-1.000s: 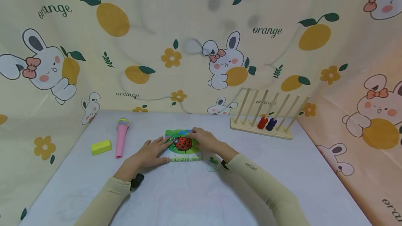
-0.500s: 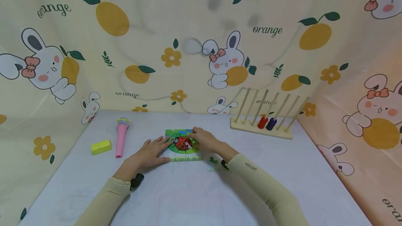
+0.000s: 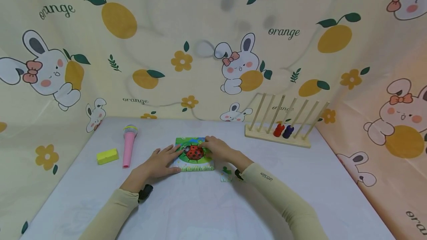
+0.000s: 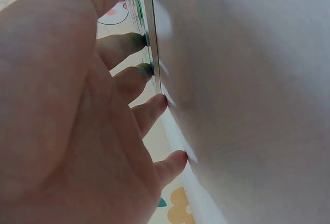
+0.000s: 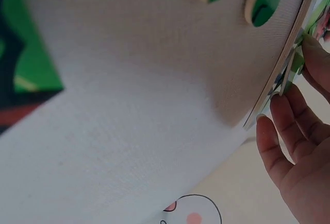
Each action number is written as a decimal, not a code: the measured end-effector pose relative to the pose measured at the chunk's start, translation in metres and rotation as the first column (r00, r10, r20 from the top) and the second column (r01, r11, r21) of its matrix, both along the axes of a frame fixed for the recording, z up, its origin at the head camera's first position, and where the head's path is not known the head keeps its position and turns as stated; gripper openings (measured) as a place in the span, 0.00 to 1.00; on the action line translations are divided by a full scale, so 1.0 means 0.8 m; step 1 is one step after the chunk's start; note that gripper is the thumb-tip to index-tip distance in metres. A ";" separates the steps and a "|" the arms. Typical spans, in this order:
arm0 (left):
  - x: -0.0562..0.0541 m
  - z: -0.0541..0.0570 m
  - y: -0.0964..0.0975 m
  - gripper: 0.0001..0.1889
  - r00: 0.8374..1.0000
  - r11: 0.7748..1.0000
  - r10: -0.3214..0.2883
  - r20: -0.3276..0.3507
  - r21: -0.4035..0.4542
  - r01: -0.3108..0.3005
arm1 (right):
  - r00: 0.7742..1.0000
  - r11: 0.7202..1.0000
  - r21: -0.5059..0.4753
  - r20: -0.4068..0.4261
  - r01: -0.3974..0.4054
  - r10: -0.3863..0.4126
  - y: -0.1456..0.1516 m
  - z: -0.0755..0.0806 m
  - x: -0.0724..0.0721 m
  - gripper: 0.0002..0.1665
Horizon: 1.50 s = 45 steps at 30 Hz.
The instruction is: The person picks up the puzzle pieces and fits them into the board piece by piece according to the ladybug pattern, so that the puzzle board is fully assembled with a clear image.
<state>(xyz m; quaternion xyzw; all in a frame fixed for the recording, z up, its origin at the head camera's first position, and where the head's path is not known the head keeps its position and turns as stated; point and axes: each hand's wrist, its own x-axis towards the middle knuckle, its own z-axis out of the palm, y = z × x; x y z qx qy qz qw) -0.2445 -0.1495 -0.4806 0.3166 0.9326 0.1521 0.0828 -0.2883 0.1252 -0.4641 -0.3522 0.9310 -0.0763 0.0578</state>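
Observation:
A ladybug jigsaw puzzle [image 3: 194,158] lies flat on the white table. My left hand [image 3: 162,162] rests on its left side with spread fingers; in the left wrist view some fingertips [image 4: 142,69] touch the board's edge and others touch the table. At the upper right corner of the puzzle, my right hand [image 3: 218,148] pinches a green puzzle piece [image 5: 290,68] between thumb and fingers. That piece stands slightly tilted over the board in the right wrist view. Loose puzzle pieces [image 3: 226,175] lie right of the board, one partly hidden by the right wrist.
A pink toy microphone [image 3: 128,147] and a yellow block [image 3: 108,156] lie at the left. Toward the back right stands a wooden peg rack [image 3: 277,137] with a red piece [image 3: 279,130] and a dark purple piece [image 3: 288,132] on it. A printed curtain [image 3: 200,47] hangs behind.
The right hand's fingers shift very slightly at the puzzle's upper right corner. A glare on the ladybug half a second ago is gone. The left hand stays in place.

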 end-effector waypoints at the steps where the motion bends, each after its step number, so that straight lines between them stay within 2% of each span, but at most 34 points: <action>1: 0.000 0.000 0.000 0.41 1.000 1.000 0.000 0.001 0.000 0.000 | 1.000 1.000 -0.003 0.001 -0.001 0.001 0.000 0.000 0.000 0.26; 16: 0.002 -0.001 0.000 0.40 1.000 1.000 0.004 -0.001 0.005 -0.004 | 1.000 1.000 -0.020 0.010 -0.012 0.012 0.004 0.003 0.004 0.26; 33: 0.002 -0.002 0.001 0.40 1.000 1.000 0.010 0.001 0.003 -0.010 | 0.999 1.000 -0.019 -0.032 -0.021 0.021 0.006 -0.004 0.001 0.26; 45: 0.001 -0.002 0.001 0.40 1.000 1.000 0.005 -0.010 0.002 -0.005 | 1.000 1.000 -0.020 -0.018 -0.009 0.009 0.006 0.002 0.004 0.26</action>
